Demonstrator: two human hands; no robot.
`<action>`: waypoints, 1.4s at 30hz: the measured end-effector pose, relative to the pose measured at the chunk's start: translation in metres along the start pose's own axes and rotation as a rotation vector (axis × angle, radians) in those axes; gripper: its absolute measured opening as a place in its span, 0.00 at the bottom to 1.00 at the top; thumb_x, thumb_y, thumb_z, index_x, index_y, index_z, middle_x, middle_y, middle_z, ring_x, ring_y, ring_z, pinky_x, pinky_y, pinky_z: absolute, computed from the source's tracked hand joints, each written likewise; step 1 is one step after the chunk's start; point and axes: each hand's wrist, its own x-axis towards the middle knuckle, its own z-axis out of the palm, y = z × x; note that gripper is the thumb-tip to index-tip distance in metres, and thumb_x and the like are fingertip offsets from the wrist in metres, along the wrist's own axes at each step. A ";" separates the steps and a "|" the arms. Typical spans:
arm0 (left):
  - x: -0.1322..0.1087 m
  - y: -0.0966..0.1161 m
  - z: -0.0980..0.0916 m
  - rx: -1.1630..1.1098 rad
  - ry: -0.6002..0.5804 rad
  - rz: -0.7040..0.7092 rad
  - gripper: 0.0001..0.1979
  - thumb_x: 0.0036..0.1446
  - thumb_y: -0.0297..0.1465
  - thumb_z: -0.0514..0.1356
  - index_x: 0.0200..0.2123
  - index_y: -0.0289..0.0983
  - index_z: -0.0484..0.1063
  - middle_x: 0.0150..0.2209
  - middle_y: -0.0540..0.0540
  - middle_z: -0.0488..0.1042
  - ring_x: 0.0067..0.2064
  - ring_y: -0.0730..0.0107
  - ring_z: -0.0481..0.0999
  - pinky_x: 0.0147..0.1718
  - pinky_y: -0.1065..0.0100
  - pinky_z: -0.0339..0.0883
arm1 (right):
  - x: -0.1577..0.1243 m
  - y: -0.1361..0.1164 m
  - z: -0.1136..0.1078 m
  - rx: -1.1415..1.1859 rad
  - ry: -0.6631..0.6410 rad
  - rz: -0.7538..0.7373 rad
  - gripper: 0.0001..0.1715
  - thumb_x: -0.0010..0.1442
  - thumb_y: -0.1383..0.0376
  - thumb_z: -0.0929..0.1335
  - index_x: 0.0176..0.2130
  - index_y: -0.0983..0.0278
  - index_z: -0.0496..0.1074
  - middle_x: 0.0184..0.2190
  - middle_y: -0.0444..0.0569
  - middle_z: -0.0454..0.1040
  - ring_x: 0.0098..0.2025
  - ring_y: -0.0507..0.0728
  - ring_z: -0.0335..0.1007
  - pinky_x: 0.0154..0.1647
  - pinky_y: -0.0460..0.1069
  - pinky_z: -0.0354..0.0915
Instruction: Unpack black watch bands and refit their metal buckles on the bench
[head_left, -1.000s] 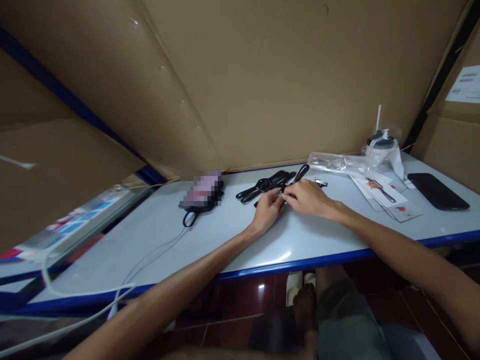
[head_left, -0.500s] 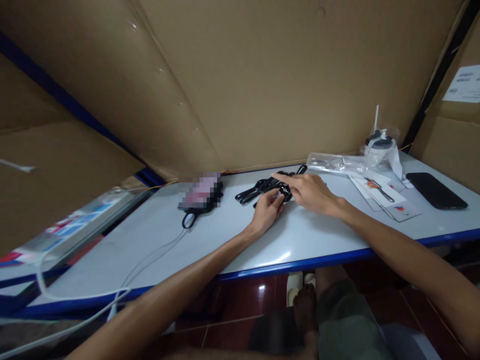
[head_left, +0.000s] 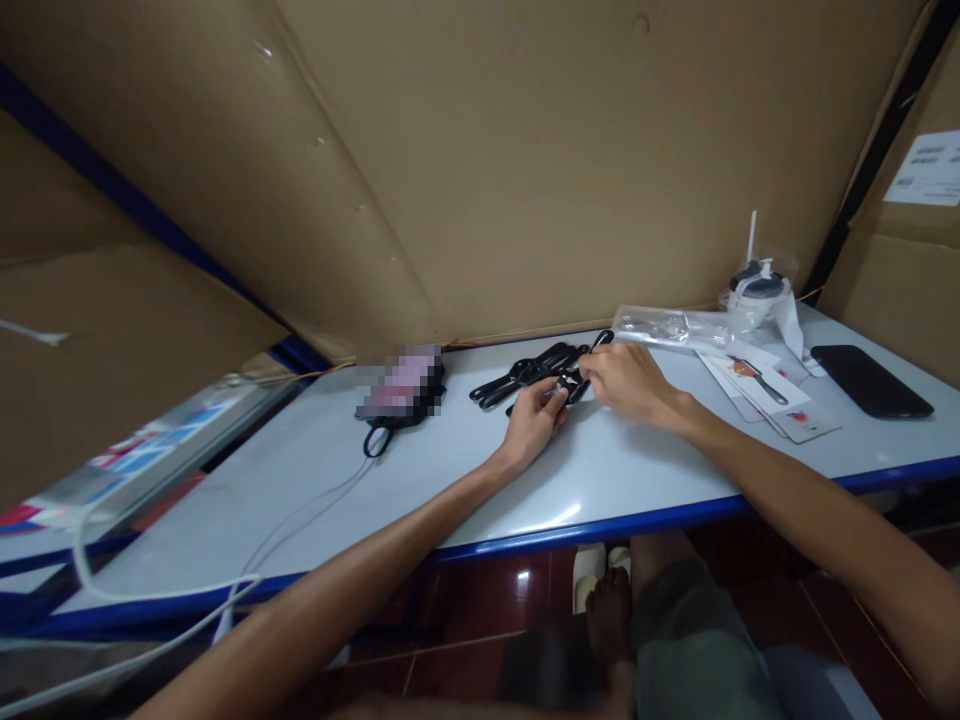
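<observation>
A glossy black long-handled utensil (head_left: 576,388) is between my two hands, low over the table; its exact kind is hard to make out. The thumb and fingers of my left hand (head_left: 534,418) pinch it from the left. My right hand (head_left: 628,380) has its fingers curled and closed at its right side, with the fingertips partly hidden. Just behind, several similar black utensils (head_left: 525,370) lie in a loose pile. One rounded black handle end (head_left: 602,338) sticks up beyond my right hand.
Printed cards (head_left: 765,390) lie on the right, beside a black phone-like slab (head_left: 870,380). Behind them are clear plastic packaging (head_left: 667,325) and a lidded cup (head_left: 757,290). A pixelated device (head_left: 401,385) with a cable lies left. Cardboard (head_left: 525,180) walls the table.
My right index finger, stretched out over the pile before, is now drawn back and curled in at the utensil. My left hand keeps its place.
</observation>
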 end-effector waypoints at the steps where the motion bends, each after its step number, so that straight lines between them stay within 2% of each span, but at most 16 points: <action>1: 0.000 0.000 0.000 -0.004 -0.001 0.003 0.12 0.58 0.39 0.63 0.34 0.36 0.71 0.17 0.56 0.63 0.15 0.80 0.56 0.14 0.76 0.46 | -0.001 0.000 0.001 0.023 0.010 -0.024 0.19 0.63 0.75 0.63 0.42 0.65 0.82 0.39 0.55 0.81 0.38 0.58 0.72 0.36 0.51 0.56; 5: 0.001 -0.001 0.000 -0.003 -0.003 0.011 0.12 0.57 0.39 0.64 0.35 0.36 0.72 0.17 0.56 0.63 0.15 0.80 0.56 0.14 0.75 0.47 | -0.002 0.004 0.006 0.022 -0.015 -0.144 0.26 0.64 0.75 0.63 0.52 0.58 0.81 0.41 0.50 0.81 0.40 0.57 0.72 0.36 0.49 0.55; 7: 0.001 -0.001 0.000 0.004 0.001 0.005 0.12 0.57 0.39 0.63 0.36 0.36 0.72 0.17 0.56 0.63 0.15 0.79 0.55 0.14 0.75 0.47 | -0.002 0.006 0.008 -0.021 -0.037 -0.143 0.26 0.64 0.75 0.63 0.54 0.58 0.81 0.41 0.51 0.81 0.39 0.57 0.72 0.35 0.49 0.54; 11: 0.001 -0.001 0.000 0.011 0.003 -0.006 0.11 0.58 0.39 0.63 0.35 0.36 0.71 0.17 0.56 0.63 0.15 0.80 0.55 0.14 0.75 0.46 | 0.000 0.006 0.007 -0.050 -0.025 -0.113 0.22 0.65 0.74 0.63 0.51 0.61 0.81 0.44 0.53 0.81 0.41 0.58 0.73 0.35 0.50 0.55; 19: -0.001 0.001 0.001 -0.027 0.001 0.000 0.12 0.58 0.39 0.64 0.35 0.36 0.71 0.17 0.57 0.63 0.15 0.80 0.55 0.15 0.75 0.46 | 0.000 0.001 0.009 -0.059 -0.052 -0.089 0.16 0.65 0.74 0.65 0.42 0.64 0.82 0.40 0.53 0.82 0.39 0.59 0.73 0.35 0.50 0.56; 29: 0.002 -0.003 -0.001 -0.027 0.004 -0.001 0.11 0.58 0.38 0.64 0.33 0.36 0.70 0.17 0.57 0.63 0.14 0.80 0.55 0.14 0.75 0.46 | -0.002 0.001 0.009 0.006 -0.056 -0.128 0.22 0.64 0.73 0.63 0.47 0.60 0.83 0.40 0.52 0.81 0.38 0.57 0.72 0.34 0.50 0.54; 35: 0.002 -0.002 0.001 -0.032 0.005 0.004 0.10 0.57 0.37 0.64 0.36 0.35 0.73 0.16 0.57 0.63 0.14 0.80 0.55 0.14 0.75 0.46 | -0.002 0.000 0.007 -0.030 -0.071 -0.135 0.27 0.65 0.74 0.62 0.54 0.56 0.81 0.40 0.51 0.80 0.36 0.56 0.70 0.33 0.50 0.52; 42: 0.000 0.000 0.001 -0.015 0.009 0.005 0.10 0.58 0.37 0.64 0.33 0.36 0.71 0.17 0.56 0.62 0.15 0.80 0.56 0.15 0.76 0.46 | 0.000 0.002 0.008 -0.091 -0.050 -0.100 0.21 0.67 0.74 0.64 0.51 0.62 0.81 0.44 0.55 0.81 0.37 0.57 0.72 0.33 0.50 0.53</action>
